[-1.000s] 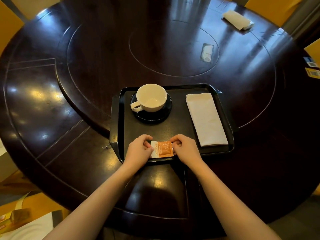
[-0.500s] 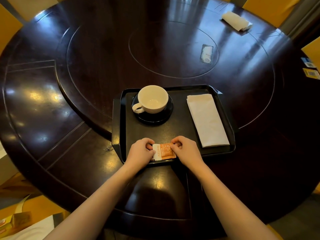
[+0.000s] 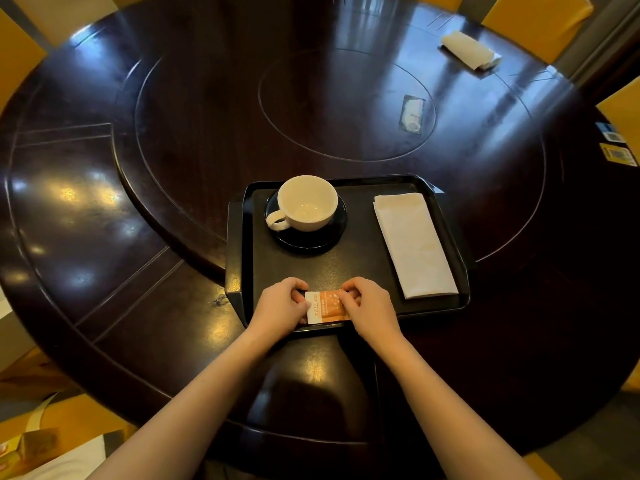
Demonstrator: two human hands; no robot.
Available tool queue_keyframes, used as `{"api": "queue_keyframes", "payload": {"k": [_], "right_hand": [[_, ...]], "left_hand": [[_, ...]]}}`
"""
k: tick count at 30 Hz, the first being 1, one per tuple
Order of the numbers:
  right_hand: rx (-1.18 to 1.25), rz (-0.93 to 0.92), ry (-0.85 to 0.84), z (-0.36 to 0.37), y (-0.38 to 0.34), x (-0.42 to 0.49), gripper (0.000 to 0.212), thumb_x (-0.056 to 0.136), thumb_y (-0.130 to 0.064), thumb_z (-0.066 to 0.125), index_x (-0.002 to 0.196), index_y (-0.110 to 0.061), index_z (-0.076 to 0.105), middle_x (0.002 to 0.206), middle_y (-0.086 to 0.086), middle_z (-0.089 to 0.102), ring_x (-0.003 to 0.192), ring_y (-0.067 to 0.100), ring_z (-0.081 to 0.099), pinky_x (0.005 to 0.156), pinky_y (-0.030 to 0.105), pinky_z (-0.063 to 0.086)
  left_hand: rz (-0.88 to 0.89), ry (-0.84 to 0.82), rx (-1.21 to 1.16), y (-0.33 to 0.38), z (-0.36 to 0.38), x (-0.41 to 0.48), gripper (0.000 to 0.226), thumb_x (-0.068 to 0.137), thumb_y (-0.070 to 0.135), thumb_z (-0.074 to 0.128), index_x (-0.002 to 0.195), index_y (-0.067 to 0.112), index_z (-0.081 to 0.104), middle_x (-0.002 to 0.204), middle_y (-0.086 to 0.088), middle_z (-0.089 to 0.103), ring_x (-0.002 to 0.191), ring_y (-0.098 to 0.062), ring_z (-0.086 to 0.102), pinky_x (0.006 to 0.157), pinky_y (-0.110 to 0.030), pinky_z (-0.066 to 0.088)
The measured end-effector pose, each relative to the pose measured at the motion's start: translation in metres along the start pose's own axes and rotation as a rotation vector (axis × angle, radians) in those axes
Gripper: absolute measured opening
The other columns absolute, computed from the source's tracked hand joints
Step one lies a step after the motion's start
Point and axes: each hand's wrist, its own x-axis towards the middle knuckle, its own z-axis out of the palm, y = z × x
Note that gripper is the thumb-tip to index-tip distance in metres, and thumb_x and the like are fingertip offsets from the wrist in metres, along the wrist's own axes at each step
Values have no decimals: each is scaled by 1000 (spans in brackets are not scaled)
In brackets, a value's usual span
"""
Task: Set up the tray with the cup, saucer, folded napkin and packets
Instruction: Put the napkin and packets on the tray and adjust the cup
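Your bare forearms reach in over the near edge of the dark round table (image 3: 162, 188), and your hands meet at the front rim of the black tray (image 3: 360, 268). Your left hand (image 3: 282, 306) pinches the white end of an orange-and-white packet (image 3: 325, 306), fingers curled over its far edge. Your right hand (image 3: 372, 308) grips the orange end the same way, fingers bent and closed on it. The packet sits crosswise between the two hands, just inside the tray's near edge; whether it lies fully flat on the tray floor you cannot tell. Beyond it, in the tray's far left part, a white cup (image 3: 308, 202) stands upright and empty on a black saucer (image 3: 311, 241), its handle turned to the left. To the right, apart from the saucer, a folded white napkin (image 3: 415, 247) lies flat, its long side running from the near edge to the far one. Farther out, a small pale card (image 3: 412, 114) rests within the table's inner ring. A rolled white cloth (image 3: 469, 51) lies near the far right rim, with printed cards (image 3: 616, 152) at the right edge. Yellow chairs (image 3: 535, 24) ring the table.
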Motion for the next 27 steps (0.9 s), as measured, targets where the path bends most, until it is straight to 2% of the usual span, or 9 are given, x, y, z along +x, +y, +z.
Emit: {"api": "queue_keyframes", "payload": {"k": [3, 7, 9, 11, 13, 17, 19, 22, 27], "right_hand": [[89, 41, 17, -13, 2, 5, 19, 92, -27, 53, 103, -16, 62, 87, -6, 60, 81, 8, 59, 74, 25, 52], [290, 152, 45, -40, -1, 34, 18, 95, -27, 45, 100, -17, 60, 92, 4, 66, 81, 12, 63, 71, 27, 55], [278, 154, 50, -51, -9, 58, 23, 96, -26, 44, 102, -13, 62, 93, 7, 66, 84, 16, 64, 80, 33, 56], [251, 162, 32, -55, -19, 81, 26, 96, -24, 44, 102, -7, 64, 95, 13, 67, 88, 23, 65, 86, 39, 55], [245, 182, -18, -52, -25, 102, 27, 97, -22, 44, 105, -5, 63, 99, 16, 67, 88, 25, 65, 85, 38, 55], [295, 268, -136, -40, -33, 131, 29, 97, -21, 45, 116, -5, 60, 91, 10, 64, 69, 15, 63, 67, 26, 56], [303, 283, -166, -34, -34, 139, 30, 97, -21, 46, 122, -7, 56, 87, 7, 62, 68, 15, 64, 70, 29, 57], [258, 244, -186, -26, -32, 143, 39, 95, -19, 49, 133, -10, 47, 97, 8, 66, 65, 14, 65, 66, 25, 57], [204, 205, -152, -22, -28, 143, 37, 94, -17, 50, 131, -12, 49, 101, 8, 69, 58, 10, 63, 55, 17, 50]], "left_hand": [[-11, 72, -7, 3, -19, 6, 27, 87, 13, 59, 113, 16, 58, 82, 3, 63, 65, -12, 65, 66, -25, 55], [-84, 327, -224, 7, -57, 27, 35, 89, 8, 53, 123, 13, 53, 88, 0, 63, 68, -13, 66, 63, -26, 54], [-114, 386, -250, 12, -67, 39, 44, 87, 10, 55, 130, 16, 48, 107, -4, 63, 82, -17, 66, 78, -34, 55], [-126, 369, -185, 20, -68, 52, 54, 85, 14, 59, 136, 18, 42, 126, -7, 58, 100, -20, 62, 93, -39, 50], [-123, 321, -126, 26, -62, 61, 60, 84, 16, 63, 139, 18, 39, 133, -7, 54, 110, -21, 57, 95, -36, 47], [-128, 340, -170, 29, -53, 74, 60, 83, 13, 66, 137, 18, 42, 132, -7, 56, 114, -20, 56, 95, -34, 45], [-133, 374, -187, 29, -52, 78, 57, 83, 14, 65, 136, 18, 44, 129, -6, 58, 108, -17, 57, 93, -35, 48], [-133, 399, -197, 28, -51, 82, 49, 84, 16, 65, 131, 17, 51, 124, -6, 62, 103, -16, 59, 92, -38, 51], [-138, 422, -193, 25, -50, 81, 38, 82, 21, 67, 120, 16, 61, 111, -4, 68, 95, -18, 64, 88, -40, 53]]}}
